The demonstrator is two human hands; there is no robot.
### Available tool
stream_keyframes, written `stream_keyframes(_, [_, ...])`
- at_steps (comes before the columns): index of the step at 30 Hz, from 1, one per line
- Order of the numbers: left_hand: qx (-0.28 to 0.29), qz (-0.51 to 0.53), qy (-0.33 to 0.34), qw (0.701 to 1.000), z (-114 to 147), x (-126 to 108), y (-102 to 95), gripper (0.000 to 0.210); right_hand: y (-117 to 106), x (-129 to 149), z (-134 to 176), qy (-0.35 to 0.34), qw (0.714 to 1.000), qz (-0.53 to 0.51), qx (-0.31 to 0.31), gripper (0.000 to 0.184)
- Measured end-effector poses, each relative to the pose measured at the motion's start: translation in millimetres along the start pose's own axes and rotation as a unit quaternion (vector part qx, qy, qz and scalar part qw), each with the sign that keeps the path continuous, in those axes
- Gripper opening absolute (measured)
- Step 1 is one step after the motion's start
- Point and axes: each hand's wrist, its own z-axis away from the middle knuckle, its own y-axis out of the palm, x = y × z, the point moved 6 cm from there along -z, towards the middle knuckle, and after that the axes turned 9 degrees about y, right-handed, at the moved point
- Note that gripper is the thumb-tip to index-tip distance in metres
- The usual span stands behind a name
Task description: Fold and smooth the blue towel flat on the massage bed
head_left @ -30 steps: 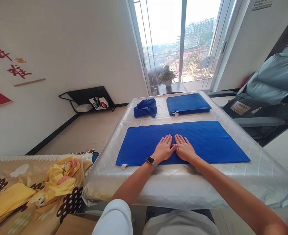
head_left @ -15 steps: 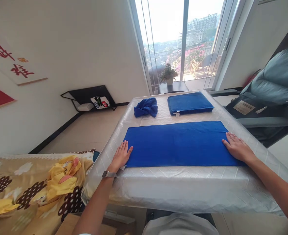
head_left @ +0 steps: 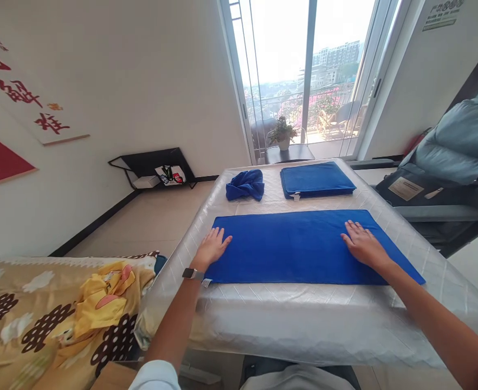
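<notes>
A blue towel lies spread flat as a long rectangle across the covered table. My left hand rests at its left edge, fingers extended and slightly apart. On the towel's right part lies my right hand, palm down with the fingers stretched out. A small white tag sticks out at the near left corner. Behind the spread towel are a crumpled blue cloth on the left and a neat stack of folded blue towels on the right.
To the left is a bed with a patterned cover and yellow clothing on it. A grey padded chair stands close on the right. Beyond the table, a potted plant sits on a chair before the glass door.
My right hand has moved left from the towel's right edge onto its surface. My left hand has shifted slightly right and inward. The camera view has tilted up a little.
</notes>
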Motion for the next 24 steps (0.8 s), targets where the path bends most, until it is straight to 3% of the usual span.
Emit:
stream_keyframes(3, [-0.027, 0.009, 0.161, 0.987, -42.8, -92.7, -16.4, 0.069, -4.9, 88.7, -16.2, -0.081, 0.996, -0.037, 0.028, 0.066])
stream_keyframes(5, [-0.049, 0.023, 0.227, 0.972, -68.8, -149.9, -18.1, 0.066, -4.1, 136.5, -28.7, -0.112, 0.991, -0.055, 0.042, 0.065])
stream_keyframes(7, [-0.082, 0.036, 0.252, 0.964, -89.0, -191.9, -12.6, 0.064, 2.9, 167.1, -39.5, -0.128, 0.989, -0.057, 0.053, 0.065])
stream_keyframes(9, [-0.095, 0.047, 0.236, 0.966, -103.0, -214.7, 0.9, 0.064, 14.1, 181.2, -46.8, -0.139, 0.988, -0.048, 0.053, 0.064])
stream_keyframes(13, [-0.088, 0.063, 0.191, 0.976, -113.2, -222.8, 27.3, 0.072, 33.9, 181.2, -52.4, -0.151, 0.987, -0.038, 0.036, 0.064])
stream_keyframes(17, [-0.077, 0.071, 0.194, 0.975, -117.3, -214.4, 32.9, 0.076, 36.1, 177.1, -54.6, -0.150, 0.987, -0.037, 0.044, 0.064])
stream_keyframes(20, [-0.069, 0.081, 0.172, 0.979, -123.0, -197.3, 31.4, 0.076, 32.1, 176.3, -56.7, -0.151, 0.986, -0.037, 0.056, 0.067])
stream_keyframes(24, [-0.065, 0.081, 0.114, 0.988, -125.1, -156.9, 28.3, 0.075, 28.2, 160.6, -62.7, -0.129, 0.989, -0.043, 0.057, 0.069])
